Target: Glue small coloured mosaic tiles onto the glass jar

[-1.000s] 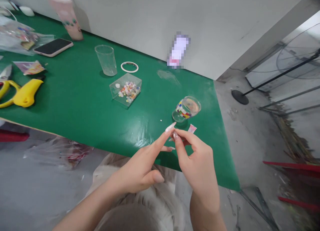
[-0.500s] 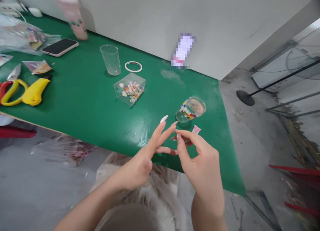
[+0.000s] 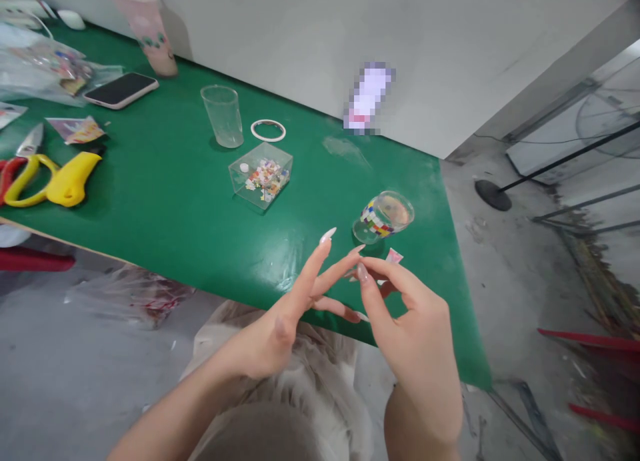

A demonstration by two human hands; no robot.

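Note:
Over the table's front edge, my left hand (image 3: 295,314) is open with its fingers spread and long pale nails showing. My right hand (image 3: 417,328) is closed in a pinch, thumb and forefinger pressed together at the tip of one of my left fingers. Whatever lies in that pinch is too small or hidden to make out. Just beyond the hands, a clear cup (image 3: 387,218) with a band of coloured mosaic pieces leans at an angle. Beside it lies a small pink-and-white packet (image 3: 394,256), partly behind my right hand.
A clear square box (image 3: 261,178) holds small coloured pieces. Behind it are a plain clear cup (image 3: 223,118) and a white ring (image 3: 269,130). On the left lie yellow-handled scissors (image 3: 65,181), a phone (image 3: 121,90) and plastic bags (image 3: 40,68), with a pink tumbler (image 3: 145,31) near the wall.
My right hand has shifted slightly right and away from my left fingers, still pinched. My left fingers have spread a little further. The things on the table stay put.

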